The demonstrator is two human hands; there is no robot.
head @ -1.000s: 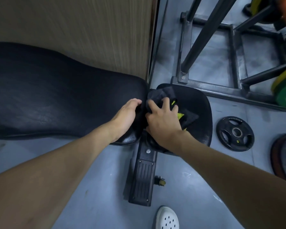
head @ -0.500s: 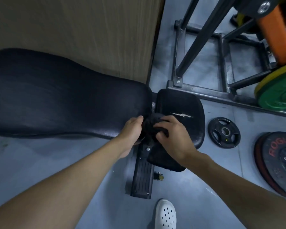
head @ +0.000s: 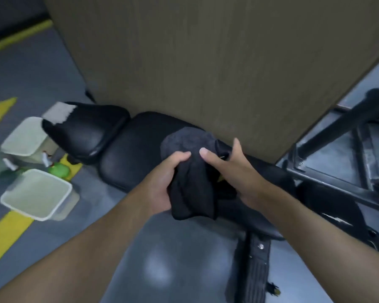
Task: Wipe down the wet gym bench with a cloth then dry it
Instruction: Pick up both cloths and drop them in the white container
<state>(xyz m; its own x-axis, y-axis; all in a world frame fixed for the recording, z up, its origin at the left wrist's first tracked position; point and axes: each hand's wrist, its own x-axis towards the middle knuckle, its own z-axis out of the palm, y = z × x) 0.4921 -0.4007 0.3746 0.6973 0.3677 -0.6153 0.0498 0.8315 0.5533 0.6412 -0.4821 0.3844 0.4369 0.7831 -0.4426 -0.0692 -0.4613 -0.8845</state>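
Note:
A black padded gym bench [head: 129,158] lies along the foot of a brown wall, with a second black pad [head: 88,130] at its far left end. Above the bench's middle both hands hold a dark grey cloth [head: 190,171] bunched up, its lower end hanging down. My left hand [head: 162,182] grips the cloth from the left with thumb on top. My right hand [head: 234,171] holds its right side, thumb on the cloth and fingers behind it. Whether the bench is wet cannot be told.
Two pale square tubs [head: 37,195] [head: 24,136] stand on the grey floor at the left, with a green spray bottle [head: 57,168] between them. Yellow floor lines run beside them. A black steel rack frame [head: 346,171] stands at the right. The bench's base foot [head: 252,265] is at lower right.
The view has swung left along the bench. The hands have lifted the cloth off the seat-end gap and now hold it bunched above the bench's middle.

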